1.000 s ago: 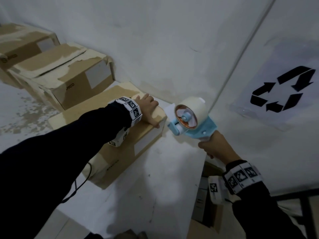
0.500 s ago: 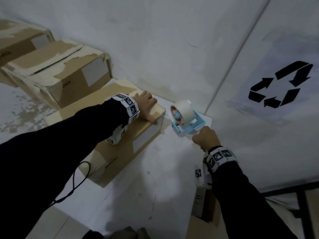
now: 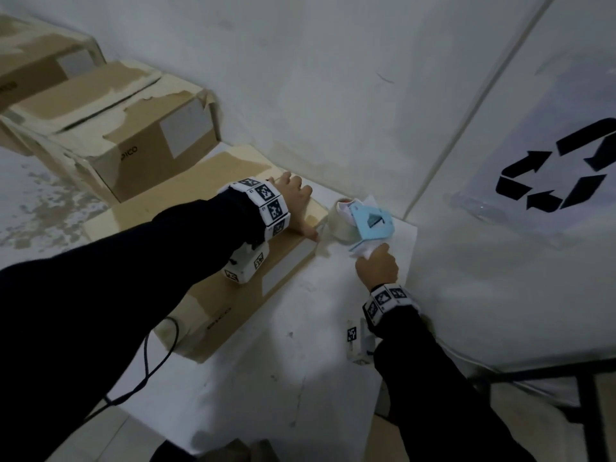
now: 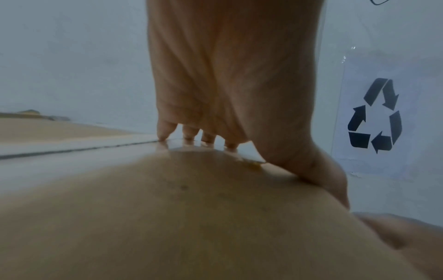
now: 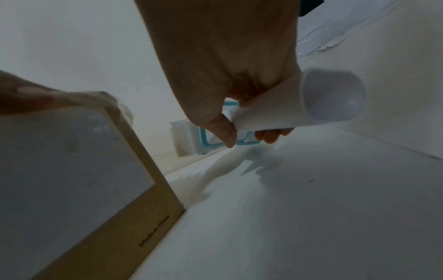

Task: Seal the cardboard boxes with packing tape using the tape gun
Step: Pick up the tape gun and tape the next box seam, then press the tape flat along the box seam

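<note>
A flat brown cardboard box (image 3: 186, 235) lies on the white table (image 3: 300, 361). My left hand (image 3: 293, 201) presses flat on the box's far right corner, fingers spread (image 4: 189, 136), thumb over the edge. My right hand (image 3: 376, 268) grips the white handle (image 5: 268, 106) of a blue tape gun (image 3: 370, 221) with a tape roll (image 3: 343, 221), low over the table just right of the box's end. A strip of clear tape seems to run from the roll to the box corner by my left thumb.
Two worn cardboard boxes (image 3: 133, 128) stand along the wall at the back left. White walls meet in a corner behind the tape gun. A sheet with a recycling sign (image 3: 553, 168) hangs on the right wall. The table's right edge lies beside my right wrist.
My right hand has brought the tape gun down from the air beside the box to just above the table, tipped over with the roll toward the box end. The left hand stayed on the box.
</note>
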